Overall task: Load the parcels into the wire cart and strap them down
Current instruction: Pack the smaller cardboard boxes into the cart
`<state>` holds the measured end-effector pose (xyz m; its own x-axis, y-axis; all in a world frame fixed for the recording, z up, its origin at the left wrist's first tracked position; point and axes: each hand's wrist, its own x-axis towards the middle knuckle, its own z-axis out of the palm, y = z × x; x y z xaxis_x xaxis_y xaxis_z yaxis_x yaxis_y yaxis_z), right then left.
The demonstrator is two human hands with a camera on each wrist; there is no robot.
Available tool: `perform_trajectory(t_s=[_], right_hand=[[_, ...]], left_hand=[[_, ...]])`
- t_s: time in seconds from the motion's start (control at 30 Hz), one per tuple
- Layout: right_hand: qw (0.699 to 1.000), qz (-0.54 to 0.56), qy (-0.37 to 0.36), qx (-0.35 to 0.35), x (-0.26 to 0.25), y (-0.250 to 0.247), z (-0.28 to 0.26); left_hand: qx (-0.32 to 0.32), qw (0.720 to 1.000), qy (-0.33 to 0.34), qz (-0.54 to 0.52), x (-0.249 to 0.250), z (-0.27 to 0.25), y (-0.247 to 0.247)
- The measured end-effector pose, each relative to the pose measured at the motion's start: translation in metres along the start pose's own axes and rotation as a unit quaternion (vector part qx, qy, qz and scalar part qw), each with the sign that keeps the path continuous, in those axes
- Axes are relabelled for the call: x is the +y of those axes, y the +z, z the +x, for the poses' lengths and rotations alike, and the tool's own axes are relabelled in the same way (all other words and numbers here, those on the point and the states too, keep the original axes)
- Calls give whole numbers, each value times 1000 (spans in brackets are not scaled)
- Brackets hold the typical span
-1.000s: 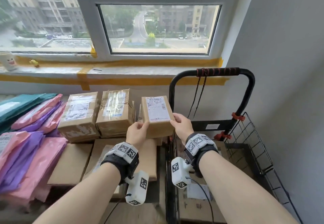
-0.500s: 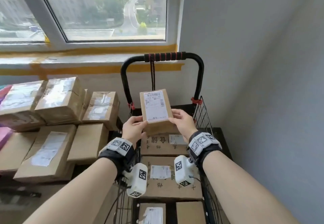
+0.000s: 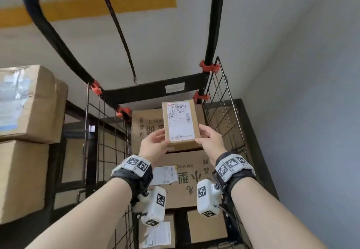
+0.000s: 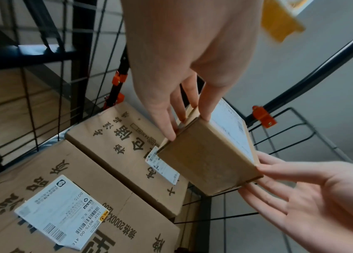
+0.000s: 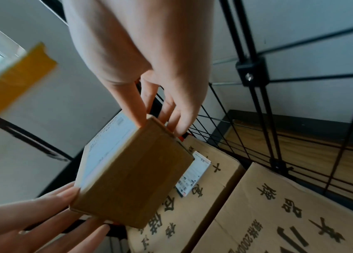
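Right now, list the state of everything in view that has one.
Small labelled parcel: held above the cart's boxes, label up.
Left hand: pinching the parcel.
Right hand: pinching the parcel.
Wire cart: partly loaded.
Strap: hanging loose from the handle.

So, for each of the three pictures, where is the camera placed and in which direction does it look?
Head: worn on the head, looking forward and down into the wire cart; both forearms, left hand and right hand show.
Left wrist: looks along the left hand at the small parcel; the right hand's fingers show too.
Right wrist: looks along the right hand at that parcel.
All three share the small parcel.
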<state>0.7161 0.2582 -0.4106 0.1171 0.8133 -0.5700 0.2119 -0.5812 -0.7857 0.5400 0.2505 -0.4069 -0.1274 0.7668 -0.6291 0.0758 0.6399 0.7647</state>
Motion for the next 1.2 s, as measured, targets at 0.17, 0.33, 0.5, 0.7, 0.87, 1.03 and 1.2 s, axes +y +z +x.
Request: perform_trajectory(t_s=[0.17,0.33,0.5,0.7,0.87,1.03,1.2], right_hand=[[999,-19,32,5,22,13,67],[996,-45,46,57,47,26,118],[994,-34,54,88,66,29,147],[990,-23,53,132,80,33,170],[984,-107,57,131,81,32,178],[978,-167,61,108,73,37,163],[963,-264,37,50,57,36,131]], left_hand=[[-11,999,-19,44,-18,74,21],[-44,998,-39,30,-43,136,34],[-72,996,-50,-5,-60,170,44],[-84,996,-42,-11,-71,190,59],[-118,990,-71,-12,-73,191,63],[-115,991,-71,2,-71,184,57],[-56,995,-56,64,-57,157,34]])
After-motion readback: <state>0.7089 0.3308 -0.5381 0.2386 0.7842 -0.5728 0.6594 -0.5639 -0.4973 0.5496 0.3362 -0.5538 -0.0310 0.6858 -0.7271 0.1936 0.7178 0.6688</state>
